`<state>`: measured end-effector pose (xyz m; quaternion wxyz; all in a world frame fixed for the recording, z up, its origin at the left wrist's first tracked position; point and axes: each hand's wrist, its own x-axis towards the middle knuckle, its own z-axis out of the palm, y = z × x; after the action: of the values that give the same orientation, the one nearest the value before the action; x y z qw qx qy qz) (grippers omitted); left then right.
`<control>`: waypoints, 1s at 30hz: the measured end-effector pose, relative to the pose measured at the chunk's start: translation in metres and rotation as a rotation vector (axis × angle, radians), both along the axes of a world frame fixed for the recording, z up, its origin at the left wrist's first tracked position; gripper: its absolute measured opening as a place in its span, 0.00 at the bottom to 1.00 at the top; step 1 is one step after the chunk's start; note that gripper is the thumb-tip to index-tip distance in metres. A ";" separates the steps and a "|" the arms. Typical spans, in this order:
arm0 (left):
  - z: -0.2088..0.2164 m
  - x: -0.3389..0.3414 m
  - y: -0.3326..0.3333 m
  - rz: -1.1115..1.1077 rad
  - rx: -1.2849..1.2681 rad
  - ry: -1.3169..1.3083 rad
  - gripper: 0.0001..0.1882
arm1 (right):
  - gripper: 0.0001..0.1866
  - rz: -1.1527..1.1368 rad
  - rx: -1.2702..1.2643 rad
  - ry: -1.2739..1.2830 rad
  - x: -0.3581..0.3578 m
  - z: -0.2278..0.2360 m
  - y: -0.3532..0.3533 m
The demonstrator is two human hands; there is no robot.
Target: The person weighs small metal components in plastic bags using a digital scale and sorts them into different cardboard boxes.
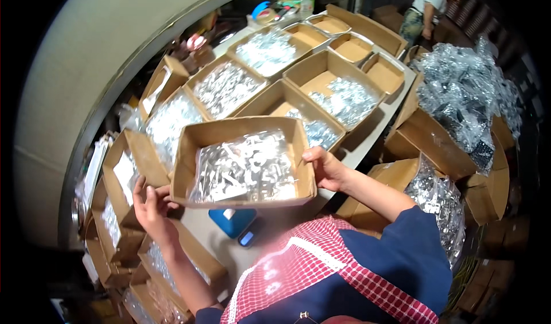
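Head view, left hand, right hand, gripping cardboard tray

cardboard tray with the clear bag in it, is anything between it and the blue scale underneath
Nothing visible does. The cardboard tray is held up by the left hand and right hand at its two ends, directly above the blue scale. Only open air shows between them; the tray hides part of the scale.

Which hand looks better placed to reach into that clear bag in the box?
Probably the right hand: its fingers curl over the cardboard box rim beside the bag, while the left hand supports the box from below.
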<state>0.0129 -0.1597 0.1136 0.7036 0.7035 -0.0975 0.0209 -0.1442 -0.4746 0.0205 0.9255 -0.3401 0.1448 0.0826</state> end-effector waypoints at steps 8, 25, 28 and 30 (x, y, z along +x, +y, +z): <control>-0.065 0.007 -0.027 -0.049 0.021 0.252 0.26 | 0.25 -0.656 -0.226 -0.028 0.007 0.024 -0.153; -0.170 0.028 0.165 0.531 1.063 0.083 0.22 | 0.49 -0.824 -2.044 0.887 0.119 -0.050 -0.473; -0.169 0.010 0.181 0.568 1.273 0.069 0.19 | 0.49 -0.768 -2.091 0.830 0.117 -0.055 -0.489; -0.178 0.003 0.203 0.528 1.319 0.181 0.22 | 0.49 -0.726 -2.139 0.804 0.121 -0.047 -0.492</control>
<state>0.0156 0.0438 -0.0642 0.1087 0.9814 0.1423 0.0686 -0.0231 -0.9662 -0.0268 0.0318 -0.8262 0.5062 -0.2453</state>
